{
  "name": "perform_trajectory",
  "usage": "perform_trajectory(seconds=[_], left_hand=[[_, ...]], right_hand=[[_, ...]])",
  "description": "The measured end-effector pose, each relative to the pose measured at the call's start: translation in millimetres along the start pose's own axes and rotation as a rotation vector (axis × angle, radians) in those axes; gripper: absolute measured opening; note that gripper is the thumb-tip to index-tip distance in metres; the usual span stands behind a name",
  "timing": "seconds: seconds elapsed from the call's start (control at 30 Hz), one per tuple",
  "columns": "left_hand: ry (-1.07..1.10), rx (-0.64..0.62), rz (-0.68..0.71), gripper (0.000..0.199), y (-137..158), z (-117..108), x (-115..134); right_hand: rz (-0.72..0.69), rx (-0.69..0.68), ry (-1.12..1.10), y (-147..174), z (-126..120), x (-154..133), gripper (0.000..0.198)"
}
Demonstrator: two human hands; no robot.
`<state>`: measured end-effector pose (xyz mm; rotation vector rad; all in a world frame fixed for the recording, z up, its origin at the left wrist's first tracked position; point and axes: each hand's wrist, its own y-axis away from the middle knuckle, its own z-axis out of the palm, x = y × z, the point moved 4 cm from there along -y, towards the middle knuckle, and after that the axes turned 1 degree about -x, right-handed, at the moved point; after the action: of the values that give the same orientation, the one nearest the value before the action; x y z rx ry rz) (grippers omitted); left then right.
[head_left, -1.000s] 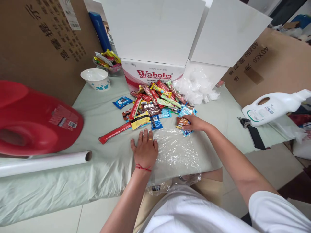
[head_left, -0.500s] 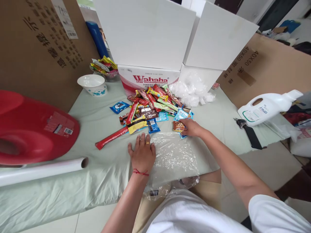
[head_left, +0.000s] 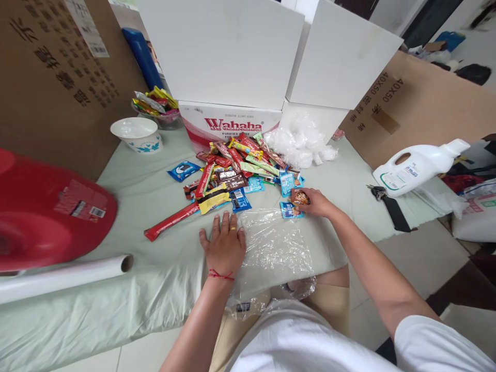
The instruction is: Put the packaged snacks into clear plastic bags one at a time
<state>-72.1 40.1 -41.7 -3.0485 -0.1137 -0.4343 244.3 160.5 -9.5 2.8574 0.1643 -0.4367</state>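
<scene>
My left hand (head_left: 223,243) lies flat on the cloth, fingers spread, at the left edge of a clear plastic bag (head_left: 277,248). The bag hangs over the table's front edge. In my right hand (head_left: 316,202) the fingertips pinch a small brown snack packet (head_left: 299,197). Just under that packet lies a light-blue packet (head_left: 290,210), and another blue packet (head_left: 287,184) is behind it. Farther back and left is a heap of wrapped snack bars (head_left: 236,168), with a long red stick packet (head_left: 170,221) and a yellow packet (head_left: 214,199) at its near side.
A white Wahaha box (head_left: 232,121) stands behind the heap, beside crumpled clear plastic (head_left: 302,139). On the left are a paper bowl (head_left: 137,137), a red jug (head_left: 54,206) and a white roll (head_left: 70,276). A white detergent bottle (head_left: 418,168) and keys (head_left: 377,192) lie right.
My right hand has shifted slightly right with the brown packet, uncovering more of the light-blue packet beneath. My left hand stays flat on the cloth. The whole view has shifted a little.
</scene>
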Motion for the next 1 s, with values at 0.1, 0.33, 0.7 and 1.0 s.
perform_trajectory(seconds=[0.1,0.33,0.7,1.0], left_hand=[[0.008,0.002,-0.008,0.055,1,-2,1],[-0.004,-0.025,-0.007,0.057,1,-1,1],[0.039,-0.037,-0.053,0.057,-1,-2,-3],[0.076,-0.038,-0.073,0.057,-3,-4,-4]], right_hand=[[0.002,0.045,0.120,4,-1,-1,0.070],[-0.174,0.256,-0.128,64,-26,-47,0.069],[-0.557,-0.061,-0.014,95,59,-145,0.067],[-0.483,-0.046,-0.036,97,66,-140,0.072]])
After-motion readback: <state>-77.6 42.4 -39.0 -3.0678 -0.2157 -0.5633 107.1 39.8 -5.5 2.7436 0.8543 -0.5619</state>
